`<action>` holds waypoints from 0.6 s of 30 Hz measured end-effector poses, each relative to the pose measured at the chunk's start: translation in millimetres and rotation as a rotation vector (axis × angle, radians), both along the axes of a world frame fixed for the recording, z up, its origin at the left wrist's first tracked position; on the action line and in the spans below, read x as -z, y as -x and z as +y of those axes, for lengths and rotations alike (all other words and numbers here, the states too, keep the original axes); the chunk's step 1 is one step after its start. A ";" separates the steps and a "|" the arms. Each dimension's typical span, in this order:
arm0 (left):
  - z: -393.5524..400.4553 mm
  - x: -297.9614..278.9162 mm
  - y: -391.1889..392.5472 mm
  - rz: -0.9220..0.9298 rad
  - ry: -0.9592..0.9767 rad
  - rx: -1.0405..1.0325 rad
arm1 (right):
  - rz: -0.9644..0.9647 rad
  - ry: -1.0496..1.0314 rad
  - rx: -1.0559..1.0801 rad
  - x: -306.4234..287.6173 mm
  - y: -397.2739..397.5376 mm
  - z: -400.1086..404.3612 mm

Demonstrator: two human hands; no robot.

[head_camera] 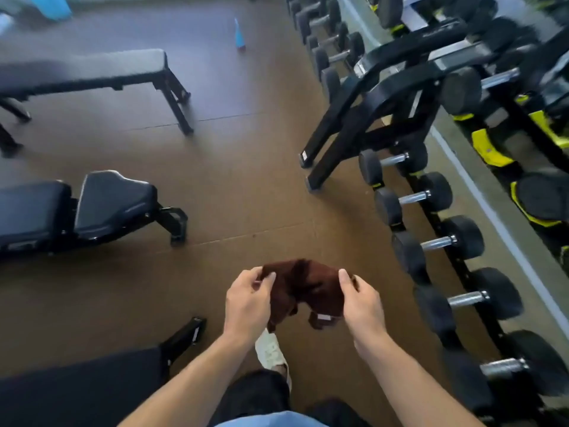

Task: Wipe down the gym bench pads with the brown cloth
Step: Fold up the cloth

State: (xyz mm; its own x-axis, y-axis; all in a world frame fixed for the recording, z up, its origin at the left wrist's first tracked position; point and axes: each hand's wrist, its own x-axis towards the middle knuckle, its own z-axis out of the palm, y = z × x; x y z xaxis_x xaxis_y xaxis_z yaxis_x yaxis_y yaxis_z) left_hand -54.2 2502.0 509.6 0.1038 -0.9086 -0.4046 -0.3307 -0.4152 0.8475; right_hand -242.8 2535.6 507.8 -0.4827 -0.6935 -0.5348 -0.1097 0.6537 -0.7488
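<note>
Two hands — left hand (248, 298), right hand (358, 302) — pinch brown cloth (303, 288) (bunched).

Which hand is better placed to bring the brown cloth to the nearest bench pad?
Probably the left hand. It already pinches the brown cloth, as the right hand does, and the nearest bench pad lies on the person's left side. The dumbbell rack stands on the right.

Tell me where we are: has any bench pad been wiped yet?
No wiping shows. In hand: left hand and right hand pinch the brown cloth in mid-air over the floor. Left: the flat bench, adjustable bench and near bench.
</note>
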 end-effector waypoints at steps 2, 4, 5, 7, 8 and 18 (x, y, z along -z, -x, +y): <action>-55.2 0.6 -18.4 -0.097 0.027 -0.036 | -0.017 0.014 0.012 -11.2 16.0 -51.3; -109.0 -5.0 -29.0 -0.119 0.048 -0.045 | -0.013 -0.016 -0.028 -17.7 31.9 -100.9; -133.2 -9.1 -29.3 -0.104 0.059 -0.032 | -0.007 -0.042 -0.061 -19.5 38.2 -123.7; -179.1 -17.5 -18.6 -0.032 0.085 0.019 | -0.011 -0.075 -0.108 -14.0 51.1 -167.6; -202.7 -21.8 -8.8 0.001 0.109 0.068 | 0.002 -0.078 -0.132 -7.7 57.3 -190.0; -458.2 -55.4 73.6 -0.148 0.244 0.489 | -0.188 0.141 -0.745 -25.6 72.9 -458.8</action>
State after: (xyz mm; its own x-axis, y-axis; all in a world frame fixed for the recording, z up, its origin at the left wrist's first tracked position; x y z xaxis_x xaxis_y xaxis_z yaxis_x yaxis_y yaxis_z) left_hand -127.9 2043.8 565.0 -0.3133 -0.9305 -0.1898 -0.5577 0.0185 0.8298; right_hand -315.7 2076.7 533.4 0.2268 -0.8667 -0.4443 -0.3455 0.3549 -0.8687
